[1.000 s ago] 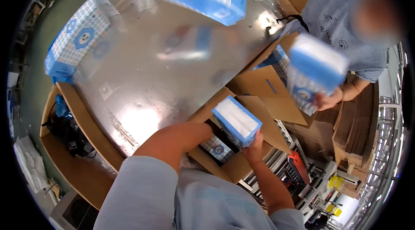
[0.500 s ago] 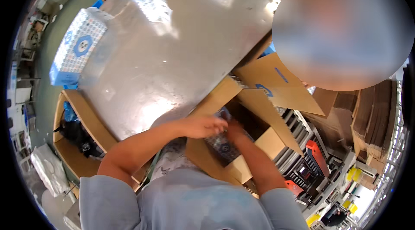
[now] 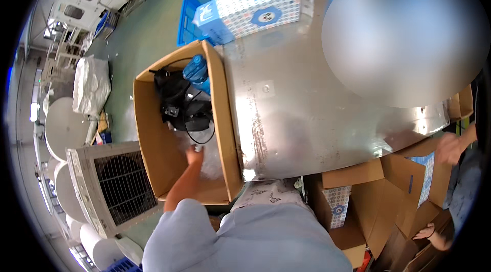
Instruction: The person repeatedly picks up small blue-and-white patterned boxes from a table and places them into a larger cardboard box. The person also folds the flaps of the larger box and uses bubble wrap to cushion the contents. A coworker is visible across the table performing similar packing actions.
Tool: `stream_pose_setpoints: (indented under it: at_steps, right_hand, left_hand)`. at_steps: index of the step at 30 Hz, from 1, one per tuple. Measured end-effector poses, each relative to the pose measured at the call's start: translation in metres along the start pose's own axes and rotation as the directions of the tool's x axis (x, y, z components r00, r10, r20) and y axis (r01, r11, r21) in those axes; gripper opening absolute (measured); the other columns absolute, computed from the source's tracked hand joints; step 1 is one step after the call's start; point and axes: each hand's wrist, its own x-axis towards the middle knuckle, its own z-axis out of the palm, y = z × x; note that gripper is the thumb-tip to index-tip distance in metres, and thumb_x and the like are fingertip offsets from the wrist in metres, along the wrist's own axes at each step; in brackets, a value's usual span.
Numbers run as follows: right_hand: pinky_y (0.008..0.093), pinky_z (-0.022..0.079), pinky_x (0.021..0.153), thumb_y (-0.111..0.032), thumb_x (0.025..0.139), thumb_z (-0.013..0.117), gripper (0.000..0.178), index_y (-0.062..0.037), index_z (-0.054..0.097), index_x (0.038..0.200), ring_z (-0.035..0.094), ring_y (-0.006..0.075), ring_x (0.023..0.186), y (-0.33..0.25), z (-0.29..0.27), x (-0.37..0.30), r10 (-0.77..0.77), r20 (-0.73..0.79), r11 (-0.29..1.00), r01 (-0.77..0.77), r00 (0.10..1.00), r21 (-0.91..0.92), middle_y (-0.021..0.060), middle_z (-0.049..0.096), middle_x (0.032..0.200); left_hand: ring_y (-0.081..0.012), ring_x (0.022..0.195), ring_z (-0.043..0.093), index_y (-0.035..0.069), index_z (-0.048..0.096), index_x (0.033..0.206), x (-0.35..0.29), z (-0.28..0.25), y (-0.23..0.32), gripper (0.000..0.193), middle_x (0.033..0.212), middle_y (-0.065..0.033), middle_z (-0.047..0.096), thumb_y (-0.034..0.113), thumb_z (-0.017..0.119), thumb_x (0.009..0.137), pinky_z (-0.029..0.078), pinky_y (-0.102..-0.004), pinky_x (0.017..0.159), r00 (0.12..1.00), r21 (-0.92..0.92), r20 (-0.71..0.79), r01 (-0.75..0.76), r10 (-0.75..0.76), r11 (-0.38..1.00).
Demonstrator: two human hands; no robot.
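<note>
My left hand [image 3: 194, 156] reaches down into a tall open cardboard box [image 3: 147, 139] at the left end of the metal table. Its fingers are curled in around a small whitish bit that I cannot make out. Clear crumpled plastic [image 3: 210, 162] lies below and beside the hand. Farther in, the box holds a black bag [image 3: 171, 88] with a thin cable and a blue bottle [image 3: 196, 70]. My right hand is out of view. At the lower right, an open carton [image 3: 378, 203] has a patterned white-and-blue package [image 3: 338, 208] standing in it.
On the metal table's [image 3: 307, 93] far left corner lies a patterned package [image 3: 255, 8], beside a blue crate [image 3: 186, 13]. A co-worker's hands [image 3: 449, 148] are at another open carton [image 3: 406, 185] on the right. A grey grille-fronted unit [image 3: 123, 185] stands left of the box.
My view has swung left. My left hand has left the carton with the patterned package and is now inside the tall box. My right hand has gone out of view.
</note>
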Motion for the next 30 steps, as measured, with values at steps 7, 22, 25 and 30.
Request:
stream_pose_setpoints:
  at_steps: [7,22,25,30]
  right_hand:
    - [0.0461,0.049,0.08,-0.029,0.091,0.053,0.03,-0.0038,0.065,0.103,0.06,0.0392,0.091,-0.086,-0.046,0.073,-0.185,-0.041,0.973,0.189,0.982,0.136,0.0201,0.065,0.095]
    - [0.0417,0.051,0.071,-0.029,0.091,0.055,0.03,-0.0019,0.066,0.097,0.062,0.0343,0.078,-0.067,-0.002,0.064,-0.114,0.081,0.939,0.08,0.99,0.336,0.0175,0.066,0.084]
    - [0.0408,0.051,0.069,-0.029,0.091,0.056,0.03,-0.0015,0.066,0.096,0.063,0.0334,0.075,-0.033,0.011,0.061,-0.072,0.166,0.921,0.002,0.984,0.39,0.017,0.066,0.082]
    - [0.0394,0.052,0.066,-0.029,0.091,0.057,0.03,-0.0009,0.066,0.094,0.063,0.0317,0.071,0.027,0.05,0.035,0.063,0.297,0.849,-0.207,0.953,0.485,0.0162,0.066,0.078]
  left_hand:
    - [-0.0457,0.136,0.027,0.023,0.01,0.152,-0.054,0.071,0.077,0.115,0.151,-0.0267,0.016,0.052,0.079,0.066,0.045,-0.0501,0.097,0.674,-0.262,0.406,0.733,-0.617,0.628]
    - [-0.0393,0.108,0.058,0.006,0.061,0.113,-0.017,0.113,0.048,0.045,0.107,-0.0226,0.064,0.026,0.073,0.075,0.049,-0.0431,0.091,0.932,-0.025,0.141,0.342,-0.335,0.939]
    - [-0.0315,0.086,0.063,0.011,0.063,0.1,0.029,0.092,-0.007,0.022,0.094,-0.0098,0.065,0.018,0.068,0.08,0.051,-0.0474,0.072,0.794,0.253,0.58,0.038,-0.183,0.967]
    - [-0.0263,0.074,0.065,0.015,0.064,0.097,-0.022,-0.032,0.059,0.016,0.089,-0.0042,0.065,0.015,0.069,0.082,0.051,-0.04,0.056,0.563,-0.245,0.781,0.674,-0.27,0.697]
